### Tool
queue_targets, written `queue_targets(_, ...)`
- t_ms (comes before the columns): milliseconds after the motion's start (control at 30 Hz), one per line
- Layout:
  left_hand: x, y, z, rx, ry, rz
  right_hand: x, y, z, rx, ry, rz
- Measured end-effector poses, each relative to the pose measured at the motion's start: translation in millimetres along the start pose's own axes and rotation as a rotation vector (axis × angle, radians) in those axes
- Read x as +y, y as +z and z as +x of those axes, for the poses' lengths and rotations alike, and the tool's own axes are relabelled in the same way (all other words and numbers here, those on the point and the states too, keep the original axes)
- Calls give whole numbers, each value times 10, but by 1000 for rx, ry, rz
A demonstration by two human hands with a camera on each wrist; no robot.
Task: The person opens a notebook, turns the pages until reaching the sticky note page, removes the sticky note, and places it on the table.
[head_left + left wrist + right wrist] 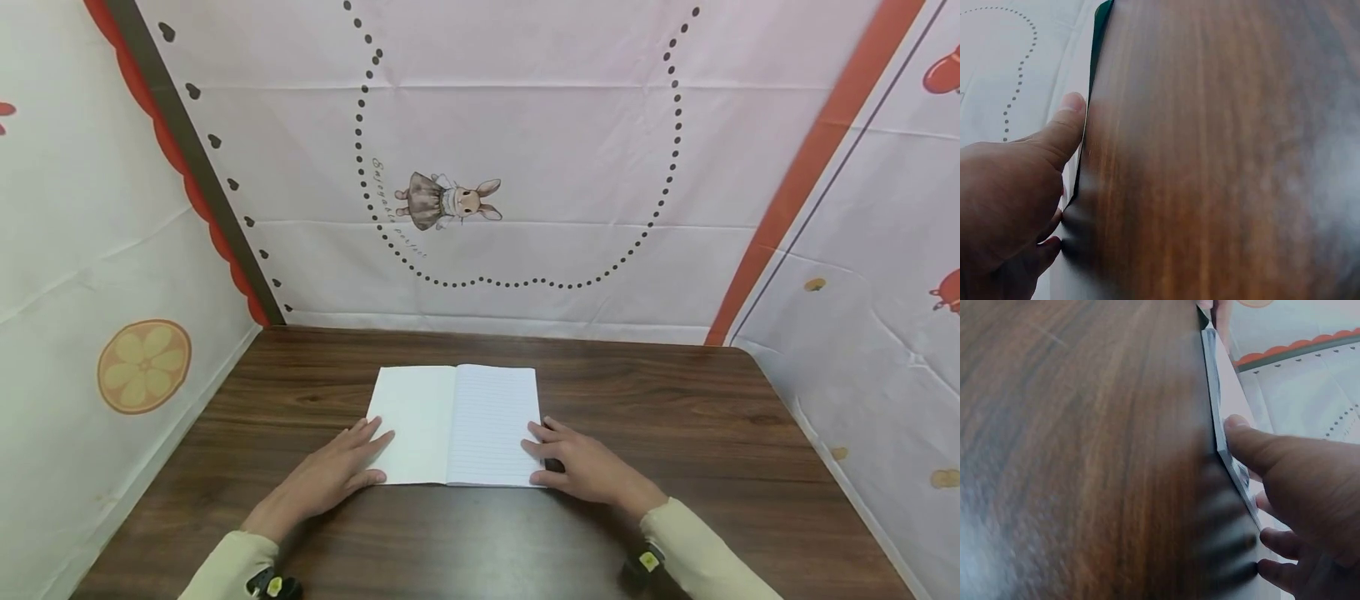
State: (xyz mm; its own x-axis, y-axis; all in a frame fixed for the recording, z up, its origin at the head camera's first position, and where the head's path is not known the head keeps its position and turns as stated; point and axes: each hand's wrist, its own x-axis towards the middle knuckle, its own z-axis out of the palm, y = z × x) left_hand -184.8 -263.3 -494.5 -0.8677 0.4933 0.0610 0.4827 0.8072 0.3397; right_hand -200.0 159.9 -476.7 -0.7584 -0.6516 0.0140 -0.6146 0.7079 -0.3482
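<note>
An open notebook [491, 425] lies flat on the wooden table, its left page blank and its right page lined. My left hand [330, 475] rests on the left page's outer edge, fingers spread. In the left wrist view the thumb [1071, 115] touches the page by the bottom edge, where a dark green cover shows. My right hand [588, 467] rests likewise on the outer edge of the lined page. A thicker stack of pages [1213, 387] shows on that side in the right wrist view, with the thumb on top.
Brown wood-grain table [660, 400] surrounds the notebook. A white printed cloth [540, 167] with a rabbit figure hangs behind, and more cloth stands at the left and right sides. Each wrist wears a dark strapped device [273, 585].
</note>
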Motion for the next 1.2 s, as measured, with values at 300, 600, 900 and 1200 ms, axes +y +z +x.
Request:
queue_targets(300,-19,-9,20,-2,-28,-16,-10,-36,14,10,11,-3)
queue_targets(600,-12,3,27,-3,-31,-37,-56,13,29,69,51,-35)
queue_targets(900,140,15,89,37,-84,-8,-90,107,21,139,102,-37)
queue_targets(1200,615,-111,415,204,-161,25,-103,112,14,163,102,-34)
